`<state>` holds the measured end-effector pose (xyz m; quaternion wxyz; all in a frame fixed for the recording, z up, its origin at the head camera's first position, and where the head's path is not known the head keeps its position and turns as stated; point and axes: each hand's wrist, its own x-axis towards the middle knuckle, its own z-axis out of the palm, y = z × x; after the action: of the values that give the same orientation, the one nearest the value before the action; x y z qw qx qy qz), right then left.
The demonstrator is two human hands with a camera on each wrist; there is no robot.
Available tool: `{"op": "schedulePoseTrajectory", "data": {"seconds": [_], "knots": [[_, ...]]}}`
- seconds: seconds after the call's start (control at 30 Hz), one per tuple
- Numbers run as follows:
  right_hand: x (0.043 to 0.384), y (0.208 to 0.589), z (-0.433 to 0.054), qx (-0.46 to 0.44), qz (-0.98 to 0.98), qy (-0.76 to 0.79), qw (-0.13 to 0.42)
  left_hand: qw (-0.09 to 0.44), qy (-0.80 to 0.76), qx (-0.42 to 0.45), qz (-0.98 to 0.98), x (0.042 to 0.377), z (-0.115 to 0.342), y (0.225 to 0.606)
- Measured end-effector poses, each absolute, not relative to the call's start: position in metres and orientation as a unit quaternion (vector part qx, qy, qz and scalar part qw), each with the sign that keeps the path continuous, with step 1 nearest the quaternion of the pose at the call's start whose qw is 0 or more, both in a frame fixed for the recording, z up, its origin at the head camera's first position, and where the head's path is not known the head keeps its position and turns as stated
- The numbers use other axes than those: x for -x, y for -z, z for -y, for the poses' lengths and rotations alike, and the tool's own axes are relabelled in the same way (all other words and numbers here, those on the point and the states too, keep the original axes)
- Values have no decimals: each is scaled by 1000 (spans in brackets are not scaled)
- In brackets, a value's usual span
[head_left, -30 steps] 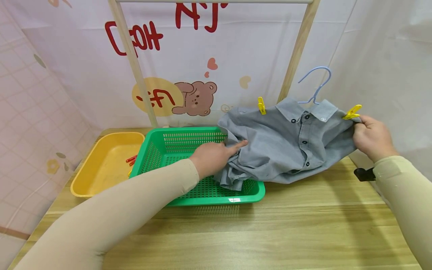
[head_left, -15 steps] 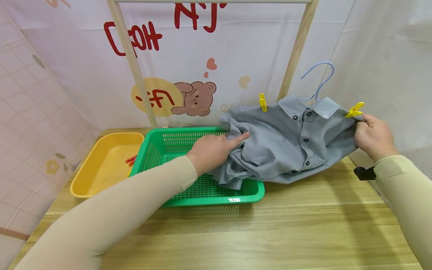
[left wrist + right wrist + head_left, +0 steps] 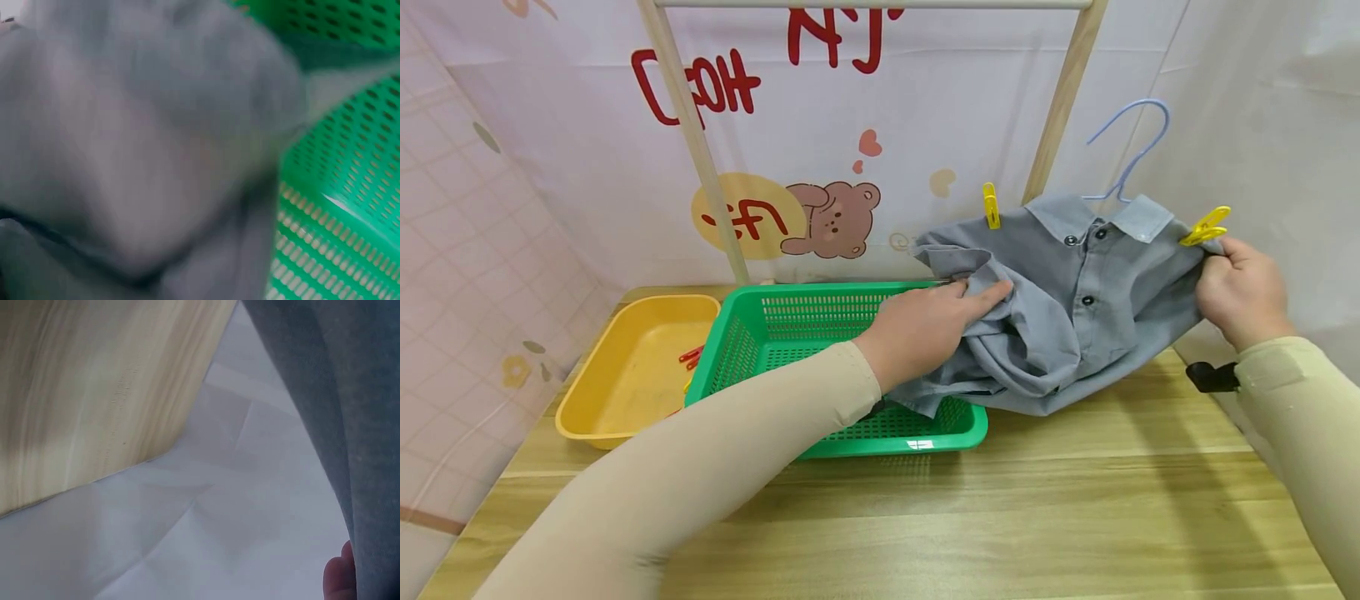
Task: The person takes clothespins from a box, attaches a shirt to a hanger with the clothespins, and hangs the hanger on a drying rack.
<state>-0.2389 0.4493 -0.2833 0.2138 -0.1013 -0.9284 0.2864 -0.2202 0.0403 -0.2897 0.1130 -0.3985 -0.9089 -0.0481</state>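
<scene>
A grey button-up shirt hangs on a blue hanger, whose hook rises above the collar. Two yellow clothespins stand on its shoulders, one left of the collar and the other to the right. My right hand grips the right shoulder or sleeve beside the right clothespin. My left hand holds bunched cloth on the shirt's left side, index finger extended over it; its other fingers are partly hidden. Blurred grey cloth fills much of the left wrist view. Fingertips touch the cloth in the right wrist view.
Under the shirt's left part stands a green perforated basket. A yellow tray with red clothespins sits left of it. A wooden rack with a white top bar rises behind. All rest on a wooden table.
My left hand has moved right, bunching the shirt's cloth further across its front. The shirt, hanger and right hand have risen slightly and shifted a little right.
</scene>
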Motion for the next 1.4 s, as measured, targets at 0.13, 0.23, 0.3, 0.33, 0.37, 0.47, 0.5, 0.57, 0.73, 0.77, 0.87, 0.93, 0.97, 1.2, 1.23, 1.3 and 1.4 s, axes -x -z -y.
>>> {"op": "schedulePoseTrajectory", "data": {"seconds": [0.13,0.23,0.3,0.33,0.37,0.47,0.5,0.57,0.73,0.77,0.87,0.93,0.97,1.2,1.23,1.3,1.4], "knots": [[238,277,-447,111,923,-289,230,100,13,422,901,217,-53,292],[238,273,-447,123,919,-290,238,67,0,429,901,214,-62,292],[238,270,-447,134,915,-289,249,35,6,434,900,213,-68,291],[238,269,-447,140,913,-288,254,16,10,436,900,212,-70,291],[238,269,-447,146,911,-287,259,-3,13,439,898,212,-73,291],[238,267,-446,167,905,-284,268,-42,4,455,889,210,-75,292],[239,267,-446,175,905,-281,268,-51,0,460,886,210,-75,293],[239,266,-446,190,904,-277,265,-57,-12,468,882,209,-72,295],[239,266,-446,218,905,-263,255,-67,-9,441,895,212,-60,299],[239,266,-446,220,905,-260,254,-74,-5,434,898,212,-57,300],[241,268,-447,215,905,-262,258,-107,15,416,903,214,-53,303],[243,269,-448,208,906,-262,261,-125,23,414,901,215,-53,306],[243,270,-449,203,906,-262,263,-129,25,415,900,215,-53,308],[245,275,-452,192,910,-260,258,-161,33,412,896,212,-60,315],[245,275,-453,193,911,-260,256,-167,36,411,895,212,-60,315],[245,275,-453,193,911,-262,253,-182,43,409,893,211,-60,315],[244,275,-453,195,911,-267,247,-186,34,412,891,210,-60,314]]}}
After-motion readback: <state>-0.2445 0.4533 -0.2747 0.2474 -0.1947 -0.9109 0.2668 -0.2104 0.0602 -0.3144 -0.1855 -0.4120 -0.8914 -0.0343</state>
